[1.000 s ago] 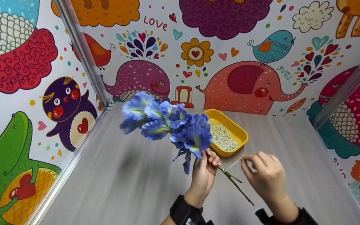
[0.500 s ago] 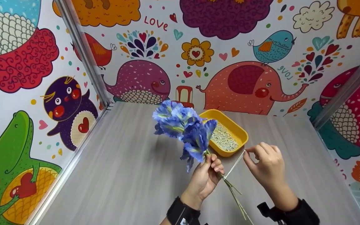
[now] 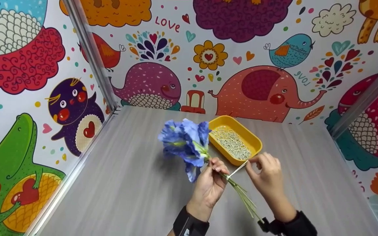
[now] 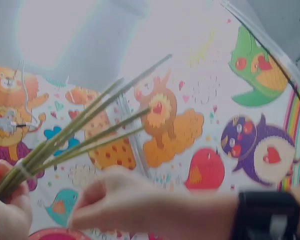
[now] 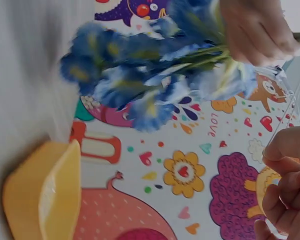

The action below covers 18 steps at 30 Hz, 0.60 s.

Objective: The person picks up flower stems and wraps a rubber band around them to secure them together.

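Note:
My left hand (image 3: pixel 210 183) grips a bunch of blue artificial flowers (image 3: pixel 185 141) by the upper stems, just below the blooms. Several green stems (image 3: pixel 246 200) stick out below that hand and fan apart toward their ends. A pale rubber band (image 3: pixel 237 171) loops round the stems beside the left fingers and is stretched out to the right. Its far end is pinched between thumb and forefinger of my right hand (image 3: pixel 267 175). The left wrist view shows the band's loop (image 4: pixel 24 169) lying tight on the stems. In the right wrist view the blooms (image 5: pixel 140 70) spread out sideways.
Behind the hands, a yellow plastic tray (image 3: pixel 254 139) on the grey tabletop (image 3: pixel 126 183) holds many loose pale rubber bands (image 3: pixel 231 142). Panels with cartoon animals (image 3: pixel 254 95) enclose the table at the back and sides.
The blooms have swung down, their stems turning with the left hand. My right hand first drew the band out longer, then came back left and lower, leaving it stretched less.

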Available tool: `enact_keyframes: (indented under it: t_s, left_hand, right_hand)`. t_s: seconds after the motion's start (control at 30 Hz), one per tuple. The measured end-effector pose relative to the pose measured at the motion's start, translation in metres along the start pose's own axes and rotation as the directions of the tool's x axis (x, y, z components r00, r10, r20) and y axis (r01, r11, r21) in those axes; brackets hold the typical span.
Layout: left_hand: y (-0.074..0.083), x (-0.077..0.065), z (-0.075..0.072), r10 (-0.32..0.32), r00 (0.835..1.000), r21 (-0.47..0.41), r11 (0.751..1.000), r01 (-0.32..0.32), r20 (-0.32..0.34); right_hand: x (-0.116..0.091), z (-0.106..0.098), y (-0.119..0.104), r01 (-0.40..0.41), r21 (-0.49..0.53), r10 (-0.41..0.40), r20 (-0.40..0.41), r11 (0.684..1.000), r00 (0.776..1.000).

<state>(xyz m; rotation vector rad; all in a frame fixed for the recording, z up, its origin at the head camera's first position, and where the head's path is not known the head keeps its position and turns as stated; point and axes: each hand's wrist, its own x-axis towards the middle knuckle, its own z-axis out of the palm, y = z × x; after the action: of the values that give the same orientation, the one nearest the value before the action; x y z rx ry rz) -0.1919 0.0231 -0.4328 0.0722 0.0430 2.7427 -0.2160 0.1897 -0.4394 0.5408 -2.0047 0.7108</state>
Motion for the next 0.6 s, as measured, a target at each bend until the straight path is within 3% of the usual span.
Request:
enact_keyframes:
  t_s: [0.17, 0.27, 0.33, 0.43, 0.6]
  left_hand:
    - [-0.006, -0.008, 0.007, 0.024, 0.998, -0.174, 0.984, -0.033, -0.056]
    - [-0.011, -0.012, 0.008, 0.064, 0.994, -0.205, 0.975, -0.081, -0.091]
    - [-0.012, -0.013, 0.009, 0.124, 0.985, -0.167, 0.976, -0.143, -0.117]
    - [-0.013, -0.009, 0.009, 0.243, 0.959, -0.063, 0.965, -0.254, -0.145]
    - [-0.019, 0.000, 0.006, 0.395, 0.905, 0.120, 0.918, -0.379, -0.157]
  right_hand:
    - [-0.021, 0.012, -0.014, -0.016, 0.059, 0.017, -0.016, 0.998, 1.000]
    - [-0.035, 0.017, -0.029, -0.057, 0.077, 0.059, -0.030, 0.995, 0.998]
    - [-0.046, 0.019, -0.039, -0.109, 0.072, 0.111, -0.026, 0.991, 0.993]
    - [-0.060, 0.020, -0.051, -0.162, 0.061, 0.163, -0.015, 0.985, 0.987]
    - [-0.073, 0.021, -0.062, -0.187, 0.123, 0.196, -0.062, 0.975, 0.979]
